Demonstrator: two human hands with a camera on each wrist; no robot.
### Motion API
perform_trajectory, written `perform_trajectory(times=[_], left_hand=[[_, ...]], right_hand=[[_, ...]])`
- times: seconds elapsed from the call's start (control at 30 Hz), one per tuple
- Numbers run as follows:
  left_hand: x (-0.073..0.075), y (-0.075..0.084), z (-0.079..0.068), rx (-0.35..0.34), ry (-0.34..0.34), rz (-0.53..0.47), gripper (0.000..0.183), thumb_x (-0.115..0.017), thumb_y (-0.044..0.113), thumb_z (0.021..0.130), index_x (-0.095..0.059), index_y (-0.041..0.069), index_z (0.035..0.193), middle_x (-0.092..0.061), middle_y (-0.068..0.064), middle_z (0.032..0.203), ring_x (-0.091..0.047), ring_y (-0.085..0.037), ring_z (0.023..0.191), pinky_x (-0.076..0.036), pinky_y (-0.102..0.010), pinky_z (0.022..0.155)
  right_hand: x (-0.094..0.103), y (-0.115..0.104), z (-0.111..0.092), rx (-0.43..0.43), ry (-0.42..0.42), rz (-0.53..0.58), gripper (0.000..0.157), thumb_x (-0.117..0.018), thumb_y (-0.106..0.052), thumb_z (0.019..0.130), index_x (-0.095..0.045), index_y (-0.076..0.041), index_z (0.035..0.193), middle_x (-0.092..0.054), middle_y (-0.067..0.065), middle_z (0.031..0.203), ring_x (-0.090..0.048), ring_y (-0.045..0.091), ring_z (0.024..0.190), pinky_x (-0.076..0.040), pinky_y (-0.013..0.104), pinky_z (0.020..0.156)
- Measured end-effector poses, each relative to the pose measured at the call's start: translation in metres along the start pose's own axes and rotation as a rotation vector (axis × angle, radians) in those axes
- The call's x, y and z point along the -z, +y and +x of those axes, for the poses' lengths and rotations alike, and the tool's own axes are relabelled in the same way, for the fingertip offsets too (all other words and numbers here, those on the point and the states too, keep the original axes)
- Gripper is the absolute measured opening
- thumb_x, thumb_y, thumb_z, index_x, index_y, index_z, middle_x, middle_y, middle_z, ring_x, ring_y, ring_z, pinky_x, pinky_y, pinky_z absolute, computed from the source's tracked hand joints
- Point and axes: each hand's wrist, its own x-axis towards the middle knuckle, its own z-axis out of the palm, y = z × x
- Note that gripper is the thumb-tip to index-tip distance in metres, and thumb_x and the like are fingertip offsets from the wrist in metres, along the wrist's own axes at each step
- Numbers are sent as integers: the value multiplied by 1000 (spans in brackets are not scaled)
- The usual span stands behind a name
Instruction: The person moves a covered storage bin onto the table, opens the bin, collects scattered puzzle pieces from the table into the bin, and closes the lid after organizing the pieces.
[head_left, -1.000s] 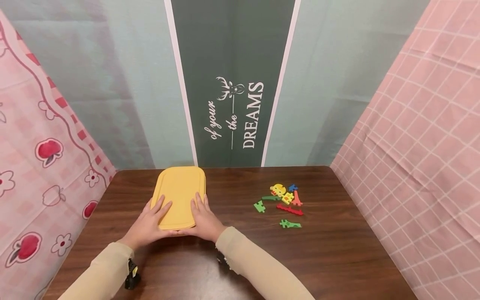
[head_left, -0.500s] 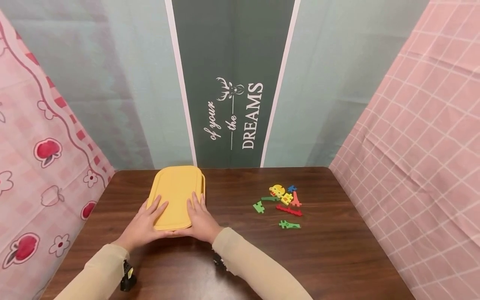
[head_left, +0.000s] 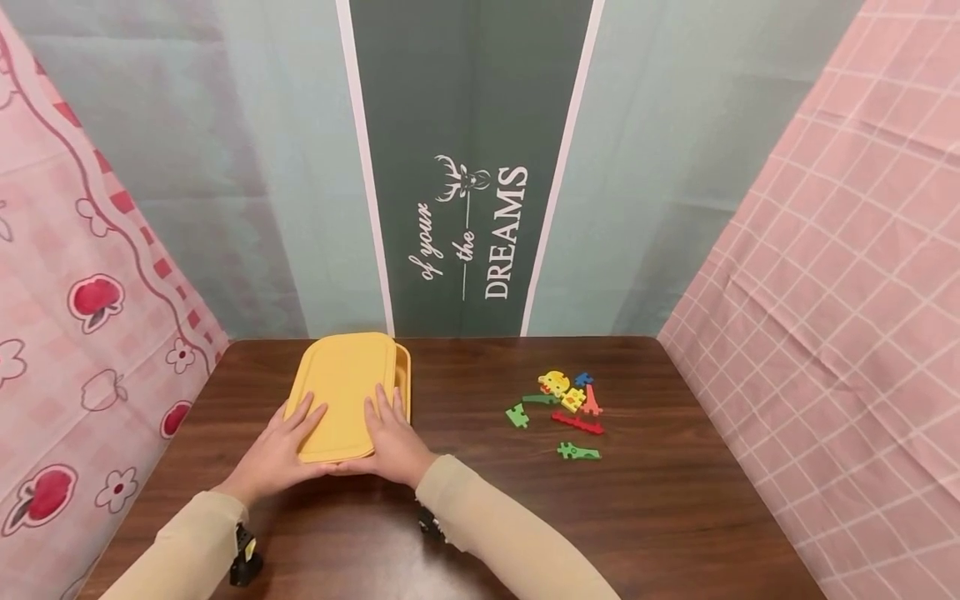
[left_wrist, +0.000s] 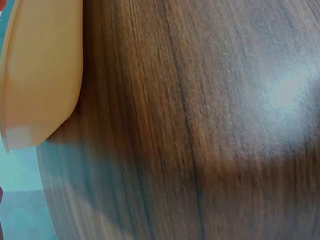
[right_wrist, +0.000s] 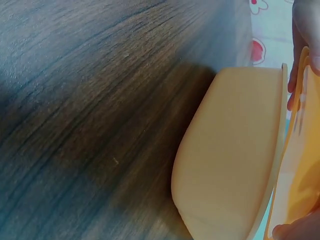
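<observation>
A yellow plastic box (head_left: 406, 379) stands near the table's far edge, left of centre. Over it, shifted to the left, is its yellow lid (head_left: 348, 387), so a strip of the box's right side shows. My left hand (head_left: 272, 452) holds the lid at its near left, and my right hand (head_left: 395, 442) holds it at its near right; fingers lie on top, thumbs along the near edge. In the right wrist view a narrow gap parts the lid (right_wrist: 292, 170) from the box rim. The left wrist view shows the box wall (left_wrist: 45, 75). Most of the box's inside is hidden.
Several small puzzle pieces lie on the brown wooden table (head_left: 660, 500) to the right, among them a yellow face piece (head_left: 554, 382), a red strip (head_left: 577, 422) and a green piece (head_left: 579, 451). Fabric hangs at the back (head_left: 465, 108) and both sides.
Both hands have carried the lid to the left across the box, uncovering part of its right side. The puzzle pieces have stayed put.
</observation>
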Motion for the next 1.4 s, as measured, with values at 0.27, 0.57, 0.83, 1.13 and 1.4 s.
perform_trajectory(times=[0.27, 0.57, 0.83, 1.13, 1.4], left_hand=[[-1, -3, -3, 10, -4, -20, 98, -68, 64, 68, -38, 8, 143, -24, -19, 150, -21, -50, 129, -30, -62, 95], [4, -10, -10, 16, 16, -8, 96, -70, 62, 69, -39, 9, 142, -27, -20, 148, -24, -51, 127, -31, -63, 93], [15, -15, -15, 34, 6, -18, 94, -70, 58, 71, -37, 8, 143, -26, -23, 148, -24, -53, 126, -30, -66, 91], [16, -18, -20, 61, 3, -22, 95, -70, 58, 71, -35, 8, 144, -24, -23, 149, -23, -54, 126, -29, -68, 90], [15, -22, -28, 53, 45, -24, 94, -73, 53, 70, -35, 9, 144, -25, -22, 149, -23, -53, 125, -30, -68, 88]], right_hand=[[-1, -3, 3, 24, 3, -33, 107, -52, -74, 72, -23, -3, 147, -10, 18, 154, -5, 42, 138, -27, 40, 106], [1, -12, 9, 47, -10, -62, 104, -55, -73, 73, -26, -5, 147, -13, 18, 153, -7, 41, 138, -24, 39, 108], [3, -21, 17, 90, -8, -95, 99, -55, -71, 75, -29, -7, 146, -14, 18, 153, -11, 41, 137, -16, 39, 110], [5, -24, 21, 135, -15, -131, 96, -55, -71, 75, -31, -10, 146, -17, 18, 152, -15, 41, 137, -12, 41, 111], [3, -25, 23, 158, -41, -101, 94, -55, -70, 76, -31, -13, 146, -16, 17, 152, -13, 43, 136, -16, 36, 110]])
